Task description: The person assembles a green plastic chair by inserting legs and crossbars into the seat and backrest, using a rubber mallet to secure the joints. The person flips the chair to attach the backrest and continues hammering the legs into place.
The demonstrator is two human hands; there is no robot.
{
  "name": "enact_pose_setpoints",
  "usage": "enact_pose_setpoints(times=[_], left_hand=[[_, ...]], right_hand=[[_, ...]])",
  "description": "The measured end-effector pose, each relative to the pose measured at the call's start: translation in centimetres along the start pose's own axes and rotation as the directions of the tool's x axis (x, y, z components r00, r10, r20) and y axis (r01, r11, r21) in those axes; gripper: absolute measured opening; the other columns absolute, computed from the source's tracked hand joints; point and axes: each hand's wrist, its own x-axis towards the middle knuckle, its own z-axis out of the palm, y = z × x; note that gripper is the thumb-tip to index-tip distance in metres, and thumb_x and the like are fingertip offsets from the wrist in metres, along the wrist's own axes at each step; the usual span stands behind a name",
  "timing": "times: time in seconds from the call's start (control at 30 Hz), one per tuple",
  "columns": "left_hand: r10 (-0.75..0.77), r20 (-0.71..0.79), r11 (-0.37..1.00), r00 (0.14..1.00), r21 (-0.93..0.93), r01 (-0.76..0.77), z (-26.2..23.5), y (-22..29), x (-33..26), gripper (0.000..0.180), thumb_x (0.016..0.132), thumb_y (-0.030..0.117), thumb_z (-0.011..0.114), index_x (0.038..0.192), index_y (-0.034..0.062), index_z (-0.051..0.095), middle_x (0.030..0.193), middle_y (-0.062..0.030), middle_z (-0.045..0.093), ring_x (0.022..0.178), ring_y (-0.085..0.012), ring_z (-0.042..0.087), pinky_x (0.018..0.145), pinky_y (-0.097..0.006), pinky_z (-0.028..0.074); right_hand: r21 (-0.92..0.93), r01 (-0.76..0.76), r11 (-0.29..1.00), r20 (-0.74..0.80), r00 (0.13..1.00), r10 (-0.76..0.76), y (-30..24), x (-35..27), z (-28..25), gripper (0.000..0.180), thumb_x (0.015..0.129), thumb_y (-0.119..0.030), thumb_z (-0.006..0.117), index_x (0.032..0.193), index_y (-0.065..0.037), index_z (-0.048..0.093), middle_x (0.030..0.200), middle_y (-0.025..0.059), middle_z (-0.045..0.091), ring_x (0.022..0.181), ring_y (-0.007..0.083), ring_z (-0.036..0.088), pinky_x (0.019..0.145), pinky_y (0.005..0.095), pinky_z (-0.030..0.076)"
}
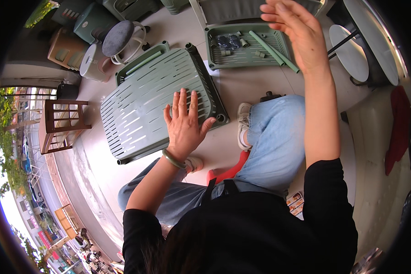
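My left hand (185,119) lies flat, fingers spread, on a pale green slotted plastic panel (141,107) with dark corner sockets, which rests tilted on the floor in front of my knees. My right hand (297,32) is raised with fingers apart and empty, above a second green tray-like panel (214,57). That tray holds green rods (274,49), small green fittings and dark caster-like parts (228,42). A green bangle sits on my left wrist. I sit on a red stool (228,172).
A round grey-cushioned stool (118,37), green and tan plastic bins (89,20) and a white bucket stand at the upper left. A wooden stool (59,125) is at the left edge. Round white tabletops (351,52) are at the upper right, a red cushion (399,123) at the right.
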Motion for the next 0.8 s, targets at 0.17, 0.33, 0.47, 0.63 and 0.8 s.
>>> enact_pose_setpoints(times=[0.17,0.33,0.47,0.63,0.8], left_hand=[[0.022,-0.097,0.999,0.995,-0.032,-0.026,-0.4,-1.2,2.7,0.080,0.088,0.058,0.053,0.148,0.0091,0.031,0.154,-0.0208,0.023,0.143,-0.0361,0.022,0.112,-0.054,0.014],[0.065,0.203,0.998,0.977,0.011,-0.069,-0.2,-0.6,3.8,0.073,0.089,0.055,0.050,0.148,0.0130,0.035,0.154,-0.0161,0.027,0.143,-0.0349,0.022,0.113,-0.053,0.013],[0.071,0.194,0.996,0.978,-0.063,-0.059,-1.1,0.0,3.9,0.073,0.085,0.041,0.061,0.146,0.0098,0.037,0.152,-0.0174,0.030,0.142,-0.0353,0.023,0.113,-0.052,0.011],[0.031,0.221,0.966,0.975,-0.256,0.027,-1.9,0.7,3.9,0.067,0.081,0.029,0.065,0.140,0.0058,0.043,0.149,-0.0182,0.035,0.141,-0.0364,0.025,0.114,-0.051,0.009],[-0.006,0.073,0.941,0.997,-0.336,0.030,-2.4,0.3,5.8,0.060,0.080,0.028,0.066,0.133,0.0058,0.048,0.141,-0.0191,0.044,0.137,-0.0376,0.035,0.112,-0.052,0.015]], right_hand=[[-0.090,-0.338,0.937,-0.350,0.892,0.288,11.3,-5.8,-11.1,0.028,0.094,-0.027,0.060,0.107,-0.003,0.065,0.094,0.0052,0.069,0.083,0.0123,0.063,0.074,0.0262,0.047],[-0.477,-0.653,0.588,-0.255,0.744,0.618,25.9,-22.4,-13.0,0.014,0.084,-0.017,0.061,0.084,-0.003,0.065,0.080,0.0116,0.065,0.073,0.0248,0.063,0.066,0.0382,0.049],[-0.505,-0.569,0.649,-0.259,0.817,0.515,29.6,-22.4,-11.1,0.031,0.080,-0.028,0.068,0.096,-0.002,0.064,0.091,0.0225,0.064,0.087,0.0390,0.062,0.077,0.0494,0.049],[-0.825,-0.518,0.227,-0.483,0.854,0.194,31.8,-4.9,-13.6,0.048,0.086,-0.041,0.062,0.118,-0.005,0.061,0.119,0.0210,0.059,0.110,0.0397,0.054,0.094,0.0469,0.044],[-0.826,-0.482,-0.293,-0.563,0.671,0.483,36.1,2.2,-16.4,0.064,0.081,-0.049,0.068,0.131,-0.014,0.050,0.130,0.0148,0.052,0.121,0.0335,0.050,0.096,0.0536,0.039]])
